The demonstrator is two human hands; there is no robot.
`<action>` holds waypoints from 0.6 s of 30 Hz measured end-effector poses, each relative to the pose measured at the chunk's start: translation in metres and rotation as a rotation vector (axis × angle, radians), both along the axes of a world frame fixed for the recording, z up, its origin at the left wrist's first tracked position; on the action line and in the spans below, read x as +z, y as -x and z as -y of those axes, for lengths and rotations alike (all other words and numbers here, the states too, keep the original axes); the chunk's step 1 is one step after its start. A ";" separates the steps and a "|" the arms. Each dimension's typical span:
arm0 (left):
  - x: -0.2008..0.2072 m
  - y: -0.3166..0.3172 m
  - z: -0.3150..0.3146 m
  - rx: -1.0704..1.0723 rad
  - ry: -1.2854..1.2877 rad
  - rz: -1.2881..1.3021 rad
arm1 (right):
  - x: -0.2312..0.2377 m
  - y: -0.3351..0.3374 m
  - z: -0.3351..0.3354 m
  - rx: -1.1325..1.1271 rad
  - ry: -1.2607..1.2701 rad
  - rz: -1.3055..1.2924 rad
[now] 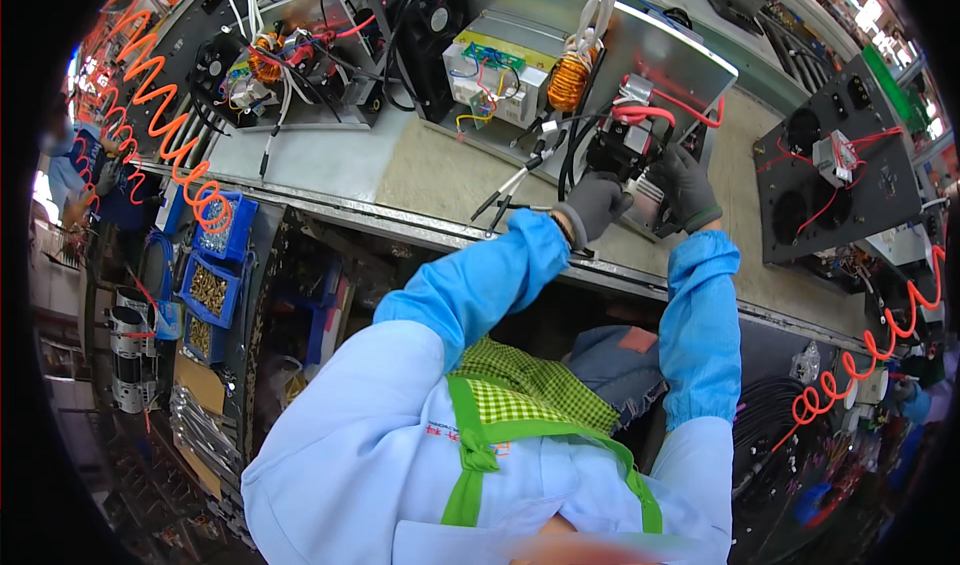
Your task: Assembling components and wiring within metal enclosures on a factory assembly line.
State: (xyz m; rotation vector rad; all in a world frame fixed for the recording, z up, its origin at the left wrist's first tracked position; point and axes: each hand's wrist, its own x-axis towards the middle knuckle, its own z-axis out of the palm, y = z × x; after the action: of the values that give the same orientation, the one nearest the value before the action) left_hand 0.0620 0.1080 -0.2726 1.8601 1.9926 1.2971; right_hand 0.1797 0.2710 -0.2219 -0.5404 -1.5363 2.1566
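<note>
A sheet-metal chassis (pixel 680 40) stands on the bench in front of me, with a black electrical component (pixel 622 148) near its right end. Thick red cables (pixel 645 114) run to that component. My left hand (pixel 592 208), in a grey glove, is closed at the component's lower left; what its fingers hold, if anything, is hidden. On the component's right side, my right hand (pixel 685 187), also gloved, has its fingers curled in against it. Left of both hands sit a copper-wound coil (pixel 570 82) and loose black-and-white leads (pixel 507 187).
A second open chassis (pixel 340 105) stands to the left, and a dark panel with fan openings (pixel 825 165) to the right. Blue bins (pixel 211 290) of small brass parts hang beside the bench. Orange coiled hoses (pixel 150 75) dangle at the left. Another person (pixel 75 170) is at far left.
</note>
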 end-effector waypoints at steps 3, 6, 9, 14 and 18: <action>0.015 -0.009 -0.003 0.074 -0.187 0.015 | -0.001 -0.005 0.007 -0.009 0.021 0.004; 0.052 -0.017 -0.009 -0.081 -0.267 0.811 | -0.001 -0.009 0.008 -0.025 0.005 -0.027; 0.070 -0.015 -0.008 -0.191 -0.153 1.398 | 0.003 -0.007 0.007 0.052 0.048 -0.084; 0.061 -0.005 -0.021 0.074 -0.148 0.830 | 0.003 -0.003 0.009 -0.010 0.010 -0.062; 0.066 -0.014 -0.025 0.201 -0.237 0.636 | 0.005 -0.005 0.010 0.010 0.019 -0.088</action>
State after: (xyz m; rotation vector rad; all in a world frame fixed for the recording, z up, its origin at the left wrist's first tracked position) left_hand 0.0764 0.1333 -0.2068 1.1084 1.7526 1.9441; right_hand 0.1846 0.2606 -0.2172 -0.4384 -1.4760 2.1751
